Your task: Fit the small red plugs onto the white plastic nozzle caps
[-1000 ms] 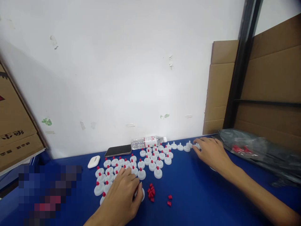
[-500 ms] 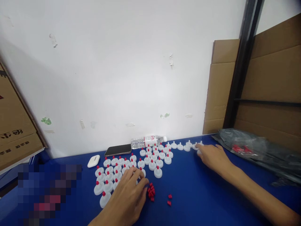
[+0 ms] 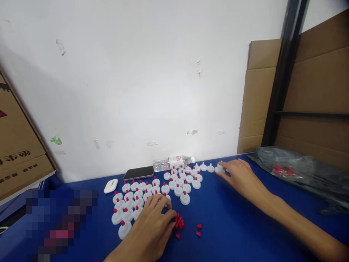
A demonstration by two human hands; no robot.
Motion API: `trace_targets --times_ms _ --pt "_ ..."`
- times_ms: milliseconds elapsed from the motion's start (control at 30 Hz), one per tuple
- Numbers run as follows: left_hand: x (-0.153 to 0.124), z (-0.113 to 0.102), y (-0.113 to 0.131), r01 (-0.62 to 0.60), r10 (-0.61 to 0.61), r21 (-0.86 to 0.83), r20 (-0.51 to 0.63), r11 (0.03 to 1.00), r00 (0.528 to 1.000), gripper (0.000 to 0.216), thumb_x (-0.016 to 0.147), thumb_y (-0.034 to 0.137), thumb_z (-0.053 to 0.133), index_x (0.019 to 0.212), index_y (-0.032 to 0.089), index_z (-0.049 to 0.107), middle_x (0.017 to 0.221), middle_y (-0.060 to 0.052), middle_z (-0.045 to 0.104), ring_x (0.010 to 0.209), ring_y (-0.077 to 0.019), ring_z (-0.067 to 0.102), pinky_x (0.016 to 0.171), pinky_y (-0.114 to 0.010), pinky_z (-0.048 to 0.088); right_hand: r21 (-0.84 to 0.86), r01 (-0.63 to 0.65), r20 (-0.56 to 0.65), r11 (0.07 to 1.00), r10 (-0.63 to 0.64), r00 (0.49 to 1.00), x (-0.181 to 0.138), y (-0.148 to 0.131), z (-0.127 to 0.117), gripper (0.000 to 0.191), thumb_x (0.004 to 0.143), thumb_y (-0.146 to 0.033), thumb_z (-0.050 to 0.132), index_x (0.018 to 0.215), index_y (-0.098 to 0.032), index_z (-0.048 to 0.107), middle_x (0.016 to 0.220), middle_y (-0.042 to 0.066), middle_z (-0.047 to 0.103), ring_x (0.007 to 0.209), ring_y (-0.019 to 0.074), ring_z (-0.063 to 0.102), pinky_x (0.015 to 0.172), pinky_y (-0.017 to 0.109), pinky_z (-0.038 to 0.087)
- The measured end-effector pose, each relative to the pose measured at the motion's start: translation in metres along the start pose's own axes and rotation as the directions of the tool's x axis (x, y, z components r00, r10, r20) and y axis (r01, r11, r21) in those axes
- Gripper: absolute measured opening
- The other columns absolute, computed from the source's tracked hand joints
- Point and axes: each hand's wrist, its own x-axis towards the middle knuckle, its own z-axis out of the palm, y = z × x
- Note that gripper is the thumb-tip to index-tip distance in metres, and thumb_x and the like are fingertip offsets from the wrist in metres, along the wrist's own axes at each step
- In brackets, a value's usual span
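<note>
My left hand (image 3: 156, 225) is curled over the blue table, thumb and index fingertips drawn together at the edge of a small pile of red caps (image 3: 180, 222). Whether a cap is pinched between them is hidden. Farther right, my right hand (image 3: 236, 176) reaches to the back of the table. Its thumb and index finger are around a white nozzle cap (image 3: 220, 167) at the end of a row of bare white ones. Left of that row stand many white nozzle caps with red tips (image 3: 184, 198), upright in loose rows; my left hand covers some.
Behind the nozzle caps lie a clear water bottle (image 3: 163, 164), a phone (image 3: 138, 173) and a white earbud case (image 3: 111, 186) along the wall. Stray red caps (image 3: 199, 226) rest right of the pile. Grey plastic bags (image 3: 297, 163) and cardboard (image 3: 256, 98) are at right.
My right hand has moved left along the row of bare white nozzle caps, with thumb and index finger now farther apart. My left fingers have shifted slightly toward the red pile.
</note>
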Motion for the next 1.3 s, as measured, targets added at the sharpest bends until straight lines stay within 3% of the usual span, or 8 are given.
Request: trace_targets --times_ms 200,333,433,600,733,933,1133,1300 --pt "0.001 0.002 0.001 0.01 -0.01 0.023 0.004 1.0 1.0 0.015 0.094 0.007 0.053 0.098 0.02 0.061 0.108 -0.009 0.06 0.102 -0.0291 0.053 0.089 -0.051 0.051 0.078 0.052 -0.018 0.996 -0.051 0.999 -0.001 -0.005 0.007 0.027 0.099 -0.038 0.053 0.102 -0.018 0.071 0.093 0.01 0.074 0.09 0.0298 0.069 0.089 0.045 0.048" --pt "0.001 0.001 0.002 0.004 -0.003 0.049 -0.011 0.999 1.0 0.015 0.092 0.008 0.053 0.099 0.019 0.061 0.108 -0.01 0.06 0.103 -0.0297 0.054 0.091 -0.052 0.051 0.127 0.06 -0.046 0.99 -0.054 0.997 -0.002 -0.01 0.013 0.031 0.101 -0.043 0.05 0.109 -0.017 0.066 0.097 0.011 0.075 0.087 0.0291 0.071 0.096 0.05 0.047" --pt "0.002 0.0 0.002 0.0 0.002 0.073 -0.027 0.997 1.0 0.016 0.092 0.008 0.053 0.099 0.019 0.062 0.109 -0.011 0.061 0.104 -0.0306 0.054 0.092 -0.053 0.051 0.166 0.069 -0.058 0.984 -0.06 0.996 -0.003 -0.015 0.012 0.03 0.101 -0.044 0.05 0.112 -0.019 0.062 0.086 0.006 0.076 0.075 0.0255 0.071 0.103 0.051 0.044" --pt "0.002 0.003 0.001 0.0 0.003 0.057 -0.051 0.998 0.999 0.019 0.093 0.011 0.055 0.107 0.02 0.064 0.107 -0.009 0.062 0.101 -0.0292 0.056 0.088 -0.049 0.052 0.219 0.072 -0.052 0.973 -0.062 0.997 -0.004 -0.025 0.002 0.026 0.1 -0.044 0.053 0.107 -0.021 0.063 0.08 0.003 0.075 0.078 0.0258 0.073 0.097 0.047 0.049" --pt "0.005 0.006 -0.002 -0.002 0.004 0.05 -0.045 0.999 0.999 0.015 0.095 0.01 0.056 0.099 0.02 0.065 0.102 -0.007 0.064 0.097 -0.0278 0.058 0.085 -0.048 0.053 0.24 0.08 -0.057 0.968 -0.068 0.996 -0.003 -0.032 -0.004 0.028 0.1 -0.042 0.053 0.109 -0.019 0.066 0.08 0.004 0.075 0.075 0.0249 0.072 0.101 0.051 0.048" --pt "0.003 0.007 -0.003 -0.008 -0.01 -0.079 -0.223 0.997 0.975 0.016 0.096 0.01 0.054 0.102 0.021 0.064 0.096 -0.005 0.07 0.095 -0.0244 0.065 0.087 -0.043 0.056 0.29 0.17 -0.103 0.942 -0.146 0.984 -0.007 -0.045 -0.014 0.03 0.102 -0.039 0.052 0.121 -0.022 0.067 0.102 0.008 0.071 0.091 0.0236 0.071 0.08 0.038 0.057" --pt "0.002 0.007 0.004 0.036 -0.181 -0.362 -0.375 0.931 0.909 0.023 0.098 0.012 0.055 0.111 0.026 0.068 0.098 -0.002 0.075 0.085 -0.0166 0.072 0.077 -0.027 0.059 0.453 0.366 -0.153 0.813 -0.334 0.93 -0.025 -0.089 -0.031 0.026 0.1 -0.038 0.06 0.122 -0.024 0.063 0.118 0.009 0.065 0.1 0.0214 0.069 0.082 0.034 0.059" --pt "0.003 0.003 0.009 -0.073 -0.06 -0.275 -0.448 0.959 0.892 0.03 0.099 0.009 0.055 0.118 0.027 0.067 0.101 -0.003 0.074 0.092 -0.0182 0.069 0.08 -0.03 0.058 0.582 0.414 -0.15 0.7 -0.408 0.9 -0.04 -0.116 -0.033 0.034 0.102 -0.036 0.058 0.134 -0.026 0.056 0.121 0.006 0.071 0.108 0.02 0.07 0.093 0.033 0.057"
